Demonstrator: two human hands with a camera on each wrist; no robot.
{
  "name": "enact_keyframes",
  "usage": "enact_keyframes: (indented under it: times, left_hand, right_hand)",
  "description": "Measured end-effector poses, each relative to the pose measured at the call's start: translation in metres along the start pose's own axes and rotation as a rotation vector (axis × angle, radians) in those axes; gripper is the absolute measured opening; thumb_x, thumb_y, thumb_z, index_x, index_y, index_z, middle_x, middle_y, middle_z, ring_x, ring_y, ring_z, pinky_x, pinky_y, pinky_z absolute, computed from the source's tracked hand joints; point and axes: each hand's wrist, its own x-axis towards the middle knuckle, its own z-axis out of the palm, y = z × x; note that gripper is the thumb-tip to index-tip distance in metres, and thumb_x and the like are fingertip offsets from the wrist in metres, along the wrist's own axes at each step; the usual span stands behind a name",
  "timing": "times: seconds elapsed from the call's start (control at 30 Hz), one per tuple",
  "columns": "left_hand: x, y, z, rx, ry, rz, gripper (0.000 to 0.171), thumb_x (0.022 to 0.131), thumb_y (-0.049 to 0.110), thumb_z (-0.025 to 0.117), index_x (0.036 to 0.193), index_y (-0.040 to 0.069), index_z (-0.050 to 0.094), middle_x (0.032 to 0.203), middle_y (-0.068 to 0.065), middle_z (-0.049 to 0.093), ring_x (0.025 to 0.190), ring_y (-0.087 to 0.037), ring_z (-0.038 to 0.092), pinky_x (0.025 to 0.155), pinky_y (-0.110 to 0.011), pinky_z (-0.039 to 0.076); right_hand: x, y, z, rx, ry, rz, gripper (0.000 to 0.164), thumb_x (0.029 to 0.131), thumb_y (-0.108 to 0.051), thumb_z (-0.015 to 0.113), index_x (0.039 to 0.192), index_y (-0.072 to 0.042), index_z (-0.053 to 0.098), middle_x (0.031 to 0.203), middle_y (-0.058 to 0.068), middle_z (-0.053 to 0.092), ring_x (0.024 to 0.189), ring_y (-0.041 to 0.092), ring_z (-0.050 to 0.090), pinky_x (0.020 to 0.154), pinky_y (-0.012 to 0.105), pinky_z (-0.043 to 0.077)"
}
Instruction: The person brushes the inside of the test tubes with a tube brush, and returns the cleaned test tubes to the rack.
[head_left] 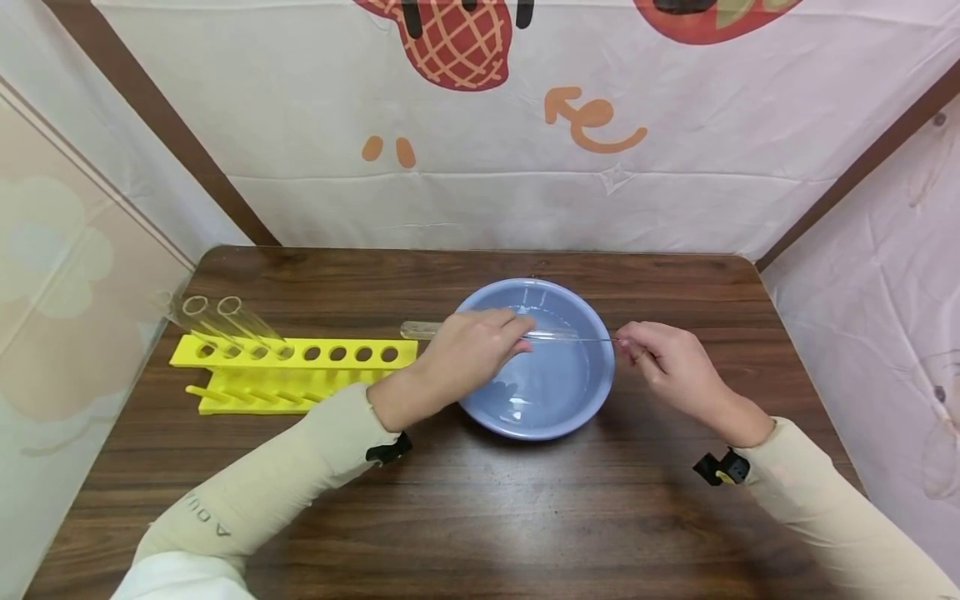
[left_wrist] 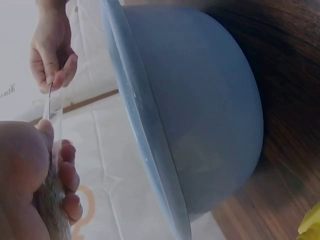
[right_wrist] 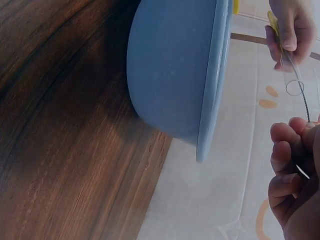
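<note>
My left hand (head_left: 480, 346) grips a clear glass test tube (head_left: 420, 330), held nearly level above the blue basin (head_left: 606, 367). The tube's rounded end sticks out on the left, and its mouth faces right. Across from it, my right hand (head_left: 667, 362) pinches the end of a thin twisted-wire brush (right_wrist: 305, 102), just beyond the basin's right rim. The wire runs into the tube's mouth. In the left wrist view, a greyish bristly part (left_wrist: 54, 207) shows within the tube, partly covered by the left fingers.
Left of the basin stands a yellow test tube rack (head_left: 407, 354) with a row of holes and pegs along its front. Clear test tubes (head_left: 251, 321) lean in its left holes. Water seems to lie in the basin. A patterned cloth (head_left: 300, 200) hangs behind the wooden table (head_left: 525, 517).
</note>
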Motion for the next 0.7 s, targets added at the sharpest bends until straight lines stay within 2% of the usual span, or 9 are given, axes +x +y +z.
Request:
enact_keyframes:
  times: [0.1,0.17,0.27,0.33,0.43,0.5,0.57,0.7]
  left_hand:
    - [0.001,0.000,0.000,0.007,-0.002,-0.007,0.028,0.101,0.031,0.065,0.116,0.008,0.072,0.097,-0.003,0.072,0.085,-0.016,0.070,0.071,-0.031,0.058]
    - [0.002,-0.001,-0.001,0.013,-0.003,-0.008,0.028,0.101,0.032,0.065,0.116,0.009,0.072,0.095,-0.003,0.072,0.084,-0.016,0.070,0.070,-0.031,0.058]
    - [0.002,-0.002,-0.001,0.016,-0.001,0.000,0.028,0.100,0.032,0.066,0.115,0.009,0.072,0.095,-0.003,0.072,0.084,-0.016,0.069,0.070,-0.031,0.058]
    - [0.002,-0.002,0.000,0.013,0.001,0.008,0.029,0.100,0.033,0.067,0.115,0.009,0.072,0.094,-0.003,0.072,0.082,-0.016,0.069,0.070,-0.030,0.058]
    - [0.001,-0.001,0.001,0.018,-0.001,0.020,0.030,0.098,0.033,0.068,0.115,0.009,0.072,0.095,-0.003,0.072,0.081,-0.017,0.069,0.070,-0.030,0.058]
    - [0.001,-0.001,0.002,0.021,-0.004,0.025,0.031,0.098,0.034,0.069,0.115,0.008,0.072,0.096,-0.004,0.072,0.082,-0.017,0.069,0.071,-0.030,0.058]
    - [0.000,0.000,0.002,0.023,-0.013,0.028,0.031,0.098,0.034,0.069,0.116,0.008,0.072,0.098,-0.003,0.073,0.085,-0.017,0.070,0.072,-0.030,0.057]
    - [-0.001,-0.001,0.001,0.018,-0.029,0.022,0.032,0.098,0.034,0.069,0.117,0.009,0.072,0.101,-0.003,0.073,0.090,-0.016,0.071,0.075,-0.030,0.058]
  right_hand:
    - [0.001,-0.003,0.000,0.146,-0.085,0.088,0.021,0.100,0.005,0.057,0.088,-0.011,0.064,0.071,-0.005,0.056,0.063,0.007,0.051,0.059,0.025,0.044]
    - [0.002,-0.004,-0.002,0.329,-0.173,0.177,0.020,0.105,-0.001,0.051,0.088,-0.007,0.061,0.071,-0.001,0.056,0.060,0.012,0.049,0.054,0.027,0.042]
    - [0.006,-0.005,-0.006,0.625,-0.328,0.336,0.030,0.111,-0.012,0.039,0.089,0.000,0.056,0.071,0.006,0.056,0.058,0.016,0.047,0.049,0.030,0.040]
    - [0.008,-0.006,-0.009,0.784,-0.405,0.438,0.035,0.111,-0.015,0.034,0.088,0.003,0.052,0.069,0.007,0.053,0.055,0.014,0.043,0.045,0.030,0.031]
    - [0.010,-0.005,-0.010,0.961,-0.498,0.564,0.032,0.106,-0.012,0.031,0.081,0.001,0.046,0.064,0.001,0.046,0.050,0.009,0.036,0.043,0.030,0.020]
    - [0.011,-0.005,-0.010,1.044,-0.539,0.635,0.029,0.101,-0.009,0.031,0.077,-0.003,0.044,0.061,-0.004,0.041,0.048,0.006,0.030,0.045,0.030,0.013]
    - [0.012,-0.005,-0.010,1.094,-0.569,0.687,0.025,0.097,-0.007,0.031,0.074,-0.007,0.043,0.060,-0.006,0.037,0.047,0.005,0.027,0.046,0.028,0.012]
    - [0.013,-0.005,-0.009,1.099,-0.549,0.720,0.023,0.093,-0.003,0.033,0.073,-0.010,0.043,0.060,-0.007,0.034,0.047,0.003,0.028,0.048,0.025,0.013]
